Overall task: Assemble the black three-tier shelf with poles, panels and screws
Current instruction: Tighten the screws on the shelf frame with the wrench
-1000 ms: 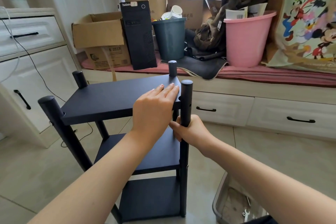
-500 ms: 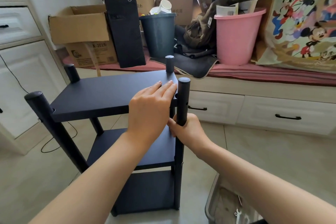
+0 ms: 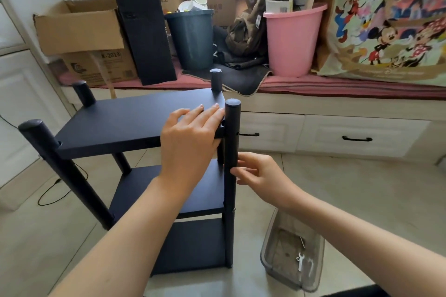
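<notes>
Shelf (image 3: 135, 128) stands upright on the floor, all three panels seated between four poles. Your left hand (image 3: 190, 137) lies flat, fingers straight, pressing the near right corner of the top panel (image 3: 125, 118). Your right hand (image 3: 259, 176) has fingertips (image 3: 237, 171) lightly touching the front right pole (image 3: 232, 152) just below that panel; whether they pinch a screw, you cannot tell. The pole's long axis runs vertical, directly between your hands, with the right hand nearer its side holes. Likely next: fasten this joint. A wrench (image 3: 300, 260) sits in the clear tray (image 3: 268, 265) by your right forearm.
</notes>
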### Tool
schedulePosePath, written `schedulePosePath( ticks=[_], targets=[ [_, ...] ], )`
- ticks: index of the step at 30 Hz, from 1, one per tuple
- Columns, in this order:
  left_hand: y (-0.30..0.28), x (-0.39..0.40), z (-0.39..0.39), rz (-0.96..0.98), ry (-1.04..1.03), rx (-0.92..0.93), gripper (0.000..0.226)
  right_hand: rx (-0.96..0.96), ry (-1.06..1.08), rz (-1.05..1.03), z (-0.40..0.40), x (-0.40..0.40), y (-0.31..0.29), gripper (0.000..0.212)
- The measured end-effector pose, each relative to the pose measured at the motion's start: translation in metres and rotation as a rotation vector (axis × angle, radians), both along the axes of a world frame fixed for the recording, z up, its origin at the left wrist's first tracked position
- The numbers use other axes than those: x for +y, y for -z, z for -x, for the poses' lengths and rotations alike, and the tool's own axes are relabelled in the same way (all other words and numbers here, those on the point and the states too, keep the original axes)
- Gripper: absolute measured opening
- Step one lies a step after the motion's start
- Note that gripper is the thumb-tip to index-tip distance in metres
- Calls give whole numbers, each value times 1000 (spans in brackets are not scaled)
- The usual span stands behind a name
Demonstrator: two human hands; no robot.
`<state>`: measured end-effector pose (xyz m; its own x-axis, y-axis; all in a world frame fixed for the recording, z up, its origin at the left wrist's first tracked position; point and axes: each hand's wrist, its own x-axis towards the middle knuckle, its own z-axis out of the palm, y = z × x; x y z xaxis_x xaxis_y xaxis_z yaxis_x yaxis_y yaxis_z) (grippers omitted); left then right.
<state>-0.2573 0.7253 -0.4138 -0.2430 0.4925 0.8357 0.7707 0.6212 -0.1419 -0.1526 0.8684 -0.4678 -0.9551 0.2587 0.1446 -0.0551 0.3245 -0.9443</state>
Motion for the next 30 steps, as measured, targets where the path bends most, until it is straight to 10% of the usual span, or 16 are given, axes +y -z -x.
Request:
schedulePosePath(
  ticks=[23, 30],
  targets=[
    [11, 10, -30, -33, -75, -224, 66, 2, 4, 118, -6, 3, 9, 27],
    [17, 16, -27, -176, -5, -150, 54, -472, 88, -250, 5, 43, 70, 36]
  ],
)
